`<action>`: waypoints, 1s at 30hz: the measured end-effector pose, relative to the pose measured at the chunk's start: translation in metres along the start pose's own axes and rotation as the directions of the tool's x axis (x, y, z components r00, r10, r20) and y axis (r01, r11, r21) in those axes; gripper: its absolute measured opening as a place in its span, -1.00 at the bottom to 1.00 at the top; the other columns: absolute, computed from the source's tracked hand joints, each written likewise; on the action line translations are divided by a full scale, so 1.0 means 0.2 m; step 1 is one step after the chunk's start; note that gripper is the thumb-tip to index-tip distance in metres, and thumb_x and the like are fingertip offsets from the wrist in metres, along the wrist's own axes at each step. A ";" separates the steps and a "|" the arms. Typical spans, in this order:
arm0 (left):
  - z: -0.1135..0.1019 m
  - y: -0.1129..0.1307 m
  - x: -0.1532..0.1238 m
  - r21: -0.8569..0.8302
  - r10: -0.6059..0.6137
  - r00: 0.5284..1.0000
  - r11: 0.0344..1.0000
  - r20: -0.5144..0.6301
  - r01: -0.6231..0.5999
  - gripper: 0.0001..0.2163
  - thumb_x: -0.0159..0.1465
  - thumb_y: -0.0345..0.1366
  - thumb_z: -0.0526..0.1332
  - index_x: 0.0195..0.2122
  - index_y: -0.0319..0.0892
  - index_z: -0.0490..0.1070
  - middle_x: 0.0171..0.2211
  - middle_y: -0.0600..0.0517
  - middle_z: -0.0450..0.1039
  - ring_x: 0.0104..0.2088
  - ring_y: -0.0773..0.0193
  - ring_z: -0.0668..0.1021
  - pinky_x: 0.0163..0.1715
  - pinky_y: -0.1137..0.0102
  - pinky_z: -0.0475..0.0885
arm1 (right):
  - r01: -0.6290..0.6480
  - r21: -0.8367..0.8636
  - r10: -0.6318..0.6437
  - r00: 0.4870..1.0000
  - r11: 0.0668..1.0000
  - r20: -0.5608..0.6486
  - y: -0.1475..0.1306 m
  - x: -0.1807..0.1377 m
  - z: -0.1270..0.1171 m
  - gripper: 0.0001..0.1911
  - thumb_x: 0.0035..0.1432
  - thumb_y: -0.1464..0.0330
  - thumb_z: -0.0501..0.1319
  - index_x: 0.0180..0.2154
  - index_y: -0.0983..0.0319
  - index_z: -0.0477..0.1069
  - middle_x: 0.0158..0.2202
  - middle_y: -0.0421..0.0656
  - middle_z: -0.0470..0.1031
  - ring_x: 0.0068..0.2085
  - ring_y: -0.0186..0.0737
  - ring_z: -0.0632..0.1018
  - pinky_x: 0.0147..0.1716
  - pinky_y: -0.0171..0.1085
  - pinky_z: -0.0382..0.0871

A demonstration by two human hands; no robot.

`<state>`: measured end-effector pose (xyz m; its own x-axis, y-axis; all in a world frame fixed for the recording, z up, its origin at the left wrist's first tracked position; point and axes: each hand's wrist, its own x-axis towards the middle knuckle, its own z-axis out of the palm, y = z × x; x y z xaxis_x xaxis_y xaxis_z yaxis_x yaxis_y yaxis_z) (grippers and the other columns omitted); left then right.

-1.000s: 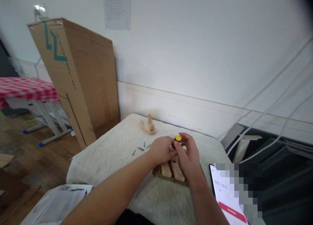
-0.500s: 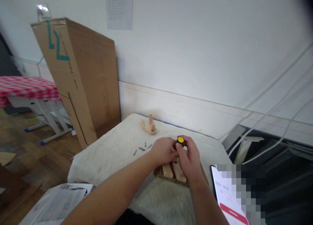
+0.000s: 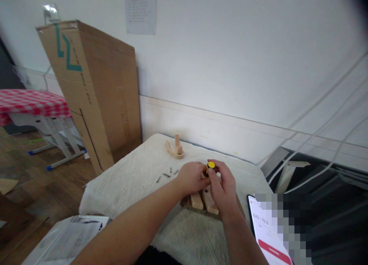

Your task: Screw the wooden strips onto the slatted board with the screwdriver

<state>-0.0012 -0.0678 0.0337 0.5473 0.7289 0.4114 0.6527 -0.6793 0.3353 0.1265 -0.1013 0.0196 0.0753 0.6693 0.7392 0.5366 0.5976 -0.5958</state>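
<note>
Yellow-capped handle (image 3: pixel 211 165) in the head view: it is in the fingers of the right hand, with its cap facing up; its lower end is hidden behind the hands.
Right hand (image 3: pixel 223 186): the thumb and fingers are closed narrowly around the handle, just below the cap.
Left hand (image 3: pixel 190 176): it is just beside the handle, on the left of the grip, with bent fingers; whether they hold something, I cannot tell.
Change in handle: compared with half a second ago, the cap has shifted very little, and yellow now shows on its side where mostly black was seen.
Change in fingers: one second ago the right fingers were spread more loosely; now they lie closer around the handle.
Two wooden bars (image 3: pixel 197 201): side by side, below the grip and nearer to the person, partly covered by the hands.
Dark base (image 3: pixel 185 202): under the bars.
Screws (image 3: pixel 166 175): lying loose on the white cloth (image 3: pixel 123 188), left of the grip, at the same places as before.
Curved wooden part (image 3: pixel 174 154): beyond the grip, to the left, also unmoved.
Phone (image 3: pixel 271 240): right of the grip, near the right forearm.
</note>
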 end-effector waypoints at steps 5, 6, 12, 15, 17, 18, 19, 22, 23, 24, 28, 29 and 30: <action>0.00 0.00 0.00 -0.005 0.007 1.000 1.000 0.000 -0.007 -0.78 0.17 -0.22 0.14 -0.28 -0.18 0.52 -0.40 -0.03 0.50 -0.38 0.20 0.52 -0.43 0.42 0.32 | -0.143 -0.062 0.137 0.987 0.988 -0.089 0.00 0.01 0.02 -0.76 0.05 0.21 0.26 -0.29 0.19 0.30 -0.37 -0.18 0.39 -0.36 -0.22 0.42 -0.32 -0.18 0.35; 0.00 0.00 0.00 -0.005 0.004 1.000 1.000 0.004 -0.004 -0.77 0.17 -0.21 0.14 -0.28 -0.19 0.52 -0.40 -0.03 0.50 -0.38 0.20 0.52 -0.43 0.42 0.32 | -0.168 -0.047 0.162 0.981 0.985 -0.102 0.01 0.00 0.02 -0.73 0.03 0.20 0.28 -0.30 0.19 0.28 -0.37 -0.19 0.38 -0.36 -0.22 0.42 -0.34 -0.19 0.35; 0.00 0.00 0.00 -0.012 -0.006 1.000 1.000 -0.009 0.006 -0.72 0.21 -0.15 0.11 -0.26 -0.19 0.53 -0.38 -0.05 0.52 -0.37 0.18 0.53 -0.42 0.41 0.33 | -0.072 0.020 0.072 0.997 0.997 -0.016 0.00 -0.01 0.01 -0.79 0.18 0.26 0.12 -0.17 0.20 0.33 -0.26 -0.12 0.43 -0.27 -0.20 0.44 -0.23 -0.14 0.35; 0.00 0.00 0.00 -0.015 -0.010 1.000 1.000 -0.014 0.010 -0.74 0.21 -0.18 0.11 -0.25 -0.20 0.52 -0.36 -0.05 0.53 -0.35 0.18 0.54 -0.38 0.40 0.35 | -0.106 -0.029 0.105 0.994 0.994 -0.044 0.00 0.00 0.01 -0.78 0.15 0.24 0.16 -0.19 0.20 0.35 -0.29 -0.14 0.44 -0.30 -0.20 0.44 -0.25 -0.15 0.34; 0.01 -0.01 0.00 -0.008 -0.013 1.000 1.000 -0.006 0.013 -0.75 0.20 -0.19 0.12 -0.26 -0.20 0.52 -0.36 -0.05 0.53 -0.34 0.17 0.53 -0.38 0.40 0.35 | -0.150 -0.055 0.145 0.985 0.987 -0.093 0.00 0.01 0.02 -0.76 0.07 0.20 0.24 -0.26 0.20 0.33 -0.37 -0.19 0.41 -0.36 -0.22 0.41 -0.31 -0.18 0.33; 0.01 -0.01 0.00 -0.002 -0.015 1.000 1.000 -0.001 0.015 -0.75 0.19 -0.19 0.13 -0.28 -0.21 0.52 -0.37 -0.05 0.52 -0.35 0.17 0.53 -0.39 0.40 0.35 | -0.161 -0.054 0.154 0.982 0.985 -0.110 0.01 0.01 0.02 -0.75 0.04 0.20 0.26 -0.29 0.19 0.32 -0.40 -0.21 0.38 -0.37 -0.23 0.40 -0.33 -0.19 0.33; 0.01 -0.01 0.00 0.004 -0.019 1.000 1.000 0.004 0.019 -0.76 0.19 -0.19 0.13 -0.29 -0.21 0.52 -0.37 -0.06 0.52 -0.35 0.16 0.53 -0.39 0.40 0.34 | -0.160 -0.053 0.153 0.981 0.986 -0.123 0.01 0.01 0.03 -0.74 0.03 0.20 0.28 -0.30 0.19 0.30 -0.40 -0.21 0.37 -0.37 -0.23 0.40 -0.34 -0.20 0.33; 0.00 0.00 0.00 0.012 -0.026 1.000 1.000 0.015 0.026 -0.76 0.19 -0.20 0.13 -0.31 -0.21 0.52 -0.39 -0.06 0.52 -0.36 0.17 0.53 -0.41 0.41 0.33 | -0.094 -0.053 0.087 0.989 0.994 -0.116 0.01 0.01 0.02 -0.73 0.05 0.24 0.26 -0.22 0.19 0.31 -0.29 -0.15 0.39 -0.32 -0.22 0.42 -0.33 -0.18 0.35; 0.00 0.00 0.00 0.012 -0.026 1.000 1.000 0.013 0.026 -0.76 0.20 -0.19 0.12 -0.32 -0.21 0.52 -0.39 -0.05 0.52 -0.36 0.18 0.53 -0.41 0.41 0.33 | -0.055 -0.048 0.050 0.994 0.997 -0.100 0.01 0.01 0.02 -0.75 0.08 0.26 0.23 -0.19 0.19 0.32 -0.24 -0.13 0.40 -0.29 -0.21 0.42 -0.31 -0.17 0.36; 0.00 0.00 0.00 0.010 -0.023 1.000 1.000 0.011 0.023 -0.76 0.21 -0.19 0.11 -0.32 -0.21 0.52 -0.40 -0.05 0.52 -0.37 0.18 0.53 -0.42 0.41 0.32 | -0.017 -0.042 0.013 0.996 0.999 -0.083 0.01 0.01 0.02 -0.77 0.11 0.28 0.19 -0.16 0.19 0.33 -0.20 -0.11 0.40 -0.27 -0.20 0.43 -0.30 -0.16 0.36; 0.00 0.00 0.00 0.004 -0.021 1.000 1.000 0.007 0.021 -0.75 0.22 -0.18 0.11 -0.31 -0.21 0.51 -0.41 -0.05 0.52 -0.38 0.19 0.53 -0.42 0.41 0.31 | 0.011 -0.080 -0.019 0.996 0.997 -0.091 0.01 0.01 0.01 -0.83 0.15 0.29 0.15 -0.20 0.19 0.36 -0.22 -0.10 0.42 -0.27 -0.19 0.43 -0.28 -0.14 0.37; 0.00 0.00 0.00 0.010 -0.027 1.000 1.000 0.010 0.027 -0.75 0.22 -0.17 0.11 -0.31 -0.21 0.51 -0.41 -0.05 0.51 -0.39 0.19 0.53 -0.42 0.41 0.31 | -0.018 -0.098 0.006 0.993 0.995 -0.121 0.01 0.01 0.01 -0.82 0.12 0.27 0.19 -0.22 0.19 0.35 -0.26 -0.12 0.41 -0.29 -0.19 0.43 -0.30 -0.15 0.36; 0.00 0.00 0.00 0.016 -0.033 0.999 0.999 0.014 0.032 -0.74 0.22 -0.17 0.11 -0.31 -0.22 0.51 -0.41 -0.05 0.51 -0.39 0.19 0.53 -0.43 0.41 0.31 | -0.048 -0.109 0.031 0.988 0.993 -0.149 0.01 0.02 0.01 -0.79 0.08 0.25 0.23 -0.25 0.19 0.34 -0.28 -0.14 0.40 -0.32 -0.20 0.42 -0.32 -0.16 0.36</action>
<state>-0.0001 -0.0673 0.0334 0.5331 0.7517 0.3882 0.6785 -0.6540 0.3346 0.1260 -0.0967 0.0197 0.2167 0.6141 0.7589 0.6210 0.5131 -0.5925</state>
